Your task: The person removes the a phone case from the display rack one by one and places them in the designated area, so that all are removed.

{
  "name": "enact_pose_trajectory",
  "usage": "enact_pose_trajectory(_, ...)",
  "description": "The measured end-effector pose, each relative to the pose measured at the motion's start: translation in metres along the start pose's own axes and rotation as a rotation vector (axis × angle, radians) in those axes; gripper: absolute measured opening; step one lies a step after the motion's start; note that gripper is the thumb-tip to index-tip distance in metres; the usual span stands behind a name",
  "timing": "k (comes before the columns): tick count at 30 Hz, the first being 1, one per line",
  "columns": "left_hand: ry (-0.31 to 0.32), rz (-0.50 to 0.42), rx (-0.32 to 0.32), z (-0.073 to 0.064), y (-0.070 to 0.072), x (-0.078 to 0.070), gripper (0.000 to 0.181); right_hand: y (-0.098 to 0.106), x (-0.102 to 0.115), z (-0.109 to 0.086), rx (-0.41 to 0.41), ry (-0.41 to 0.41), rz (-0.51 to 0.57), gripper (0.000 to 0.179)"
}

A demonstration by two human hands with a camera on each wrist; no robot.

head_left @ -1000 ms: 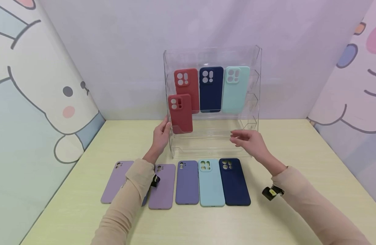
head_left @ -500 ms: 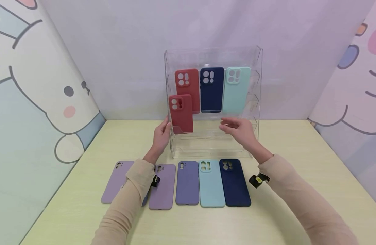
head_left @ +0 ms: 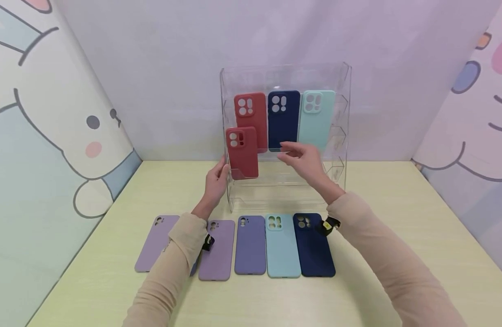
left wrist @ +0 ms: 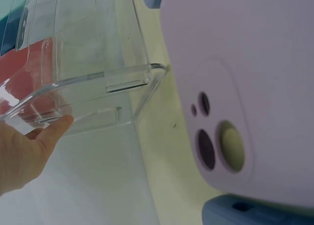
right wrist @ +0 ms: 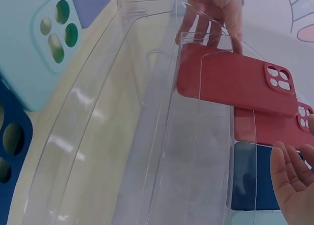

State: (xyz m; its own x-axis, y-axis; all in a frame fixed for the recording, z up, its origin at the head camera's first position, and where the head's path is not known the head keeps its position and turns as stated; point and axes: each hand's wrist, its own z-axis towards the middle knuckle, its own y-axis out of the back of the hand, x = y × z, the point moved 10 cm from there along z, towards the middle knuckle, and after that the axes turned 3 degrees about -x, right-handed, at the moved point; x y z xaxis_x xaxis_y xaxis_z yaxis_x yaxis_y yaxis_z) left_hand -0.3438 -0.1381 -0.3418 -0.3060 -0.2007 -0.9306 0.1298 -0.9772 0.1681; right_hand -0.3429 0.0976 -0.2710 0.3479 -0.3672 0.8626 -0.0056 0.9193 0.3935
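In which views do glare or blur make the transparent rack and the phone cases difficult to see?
Head view: even light, all sharp; the clear rack shows mainly by its edges. Left wrist view: the lilac case is very close and soft; the rack's edges catch bright lines. Right wrist view: white glare streaks on the rack's wall; the lower red case stays clear, the right hand is cropped.

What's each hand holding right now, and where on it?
Left hand touches the clear rack at its left edge beside the red case; right hand holds nothing.
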Motion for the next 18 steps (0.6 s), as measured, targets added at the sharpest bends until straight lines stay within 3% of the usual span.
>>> enact_pose_trajectory(7,-0.006,-0.028,-0.005,0.000,0.000,-0.001,0.043,-0.008,0.007,0.011,0.003,-0.006,0.012,0.046)
enact_pose_trajectory(14,0.013,-0.034,0.002,-0.010,-0.001,-0.026,0.042,-0.015,0.015,0.027,-0.023,0.017,-0.010,0.044)
enact_pose_trajectory(18,0.009,-0.026,0.000,-0.010,0.000,-0.027,0.042,-0.018,0.022,0.035,-0.029,0.041,-0.024,0.043)
